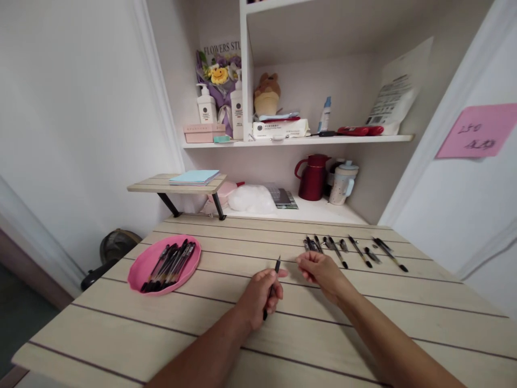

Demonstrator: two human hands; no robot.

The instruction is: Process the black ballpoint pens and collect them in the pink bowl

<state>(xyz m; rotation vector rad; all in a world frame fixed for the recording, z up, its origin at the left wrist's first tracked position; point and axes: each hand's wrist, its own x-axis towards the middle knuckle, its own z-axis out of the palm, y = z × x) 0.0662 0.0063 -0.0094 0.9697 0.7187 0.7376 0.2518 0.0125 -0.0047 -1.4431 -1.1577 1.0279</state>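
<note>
My left hand [258, 295] is closed around a black pen [278, 264], whose narrow tip points up and away from me, while its dark lower end sticks out below the fingers. Just to the right, my right hand [322, 271] is pinched shut above the table; whatever lies between its fingertips, if anything, is too small to make out. Beyond it lie several loose pens [358, 252] and short dark pen parts [371, 255], spread in a loose row. At the left, a pink scalloped tray [134, 265] holds several black pens [172, 264] side by side.
The slatted wooden table [226, 253] carries a small raised stand [151, 184] with blue paper [194, 177] on it. Behind are a white fluffy thing [252, 199], a red jug [312, 178] and a pale tumbler [343, 184]. A white shelf [343, 140] overhangs the back.
</note>
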